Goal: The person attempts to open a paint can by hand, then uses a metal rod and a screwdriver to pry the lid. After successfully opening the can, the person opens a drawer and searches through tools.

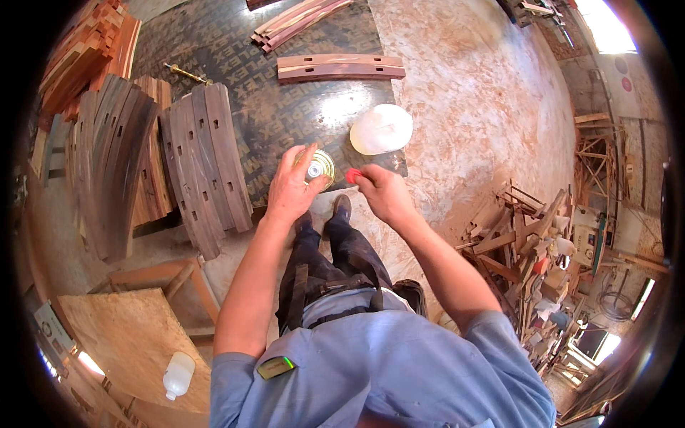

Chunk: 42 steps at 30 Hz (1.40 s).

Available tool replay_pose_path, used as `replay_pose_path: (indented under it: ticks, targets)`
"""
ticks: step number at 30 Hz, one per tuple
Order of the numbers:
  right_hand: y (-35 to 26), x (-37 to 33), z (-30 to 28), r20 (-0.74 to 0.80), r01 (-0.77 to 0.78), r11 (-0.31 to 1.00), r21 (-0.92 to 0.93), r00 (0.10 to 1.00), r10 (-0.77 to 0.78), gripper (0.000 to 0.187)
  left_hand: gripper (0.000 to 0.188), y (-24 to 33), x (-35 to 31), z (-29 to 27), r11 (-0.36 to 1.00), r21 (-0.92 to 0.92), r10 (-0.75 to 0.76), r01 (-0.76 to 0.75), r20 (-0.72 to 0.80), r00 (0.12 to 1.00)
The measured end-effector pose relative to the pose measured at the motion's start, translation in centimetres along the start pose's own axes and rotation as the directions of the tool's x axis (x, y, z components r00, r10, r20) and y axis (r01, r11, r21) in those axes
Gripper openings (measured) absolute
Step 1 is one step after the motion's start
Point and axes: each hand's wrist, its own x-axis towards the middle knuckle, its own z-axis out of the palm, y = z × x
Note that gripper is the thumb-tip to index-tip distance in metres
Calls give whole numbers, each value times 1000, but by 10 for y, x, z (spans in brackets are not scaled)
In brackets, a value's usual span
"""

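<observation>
Three containers are in sight: a round metal can point(327, 165), a white tub point(382, 130) and a white bottle point(178, 374). The can is over the near edge of the dark table point(328, 43), the left hand point(291, 187) curled around its rim; what it contains is hidden. The right hand point(385, 194) pinches a red cap point(353, 175) just beside it. The tub stands beyond; its contents cannot be told.

We see bright light, glare on the dark board point(285, 107), a washed-out opening point(606, 27) at upper right, edges bending into black.
</observation>
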Motion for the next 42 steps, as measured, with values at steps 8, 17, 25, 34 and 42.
replay_pose_path:
  ticks: [8,17,25,34,42]
  targets:
    - [54,21,45,-27,-173,981,-90,985,172,32,43,0,-20,-11,989,43,146,-140,-227,963]
    - [53,53,67,29,-151,978,-144,987,156,21,17,11,-6,-19,909,263,354,-324,-74,932]
    - [70,2,76,-81,-38,998,-52,996,34,33,13,13,4,-34,791,427,388,-439,205,899]
    - [125,-85,68,-140,-215,973,88,964,226,32,87,10,7,-38,950,284,87,-134,172,981]
    - [179,-184,67,-136,-479,856,195,851,507,32,94,-59,-8,10,971,123,207,-207,16,978]
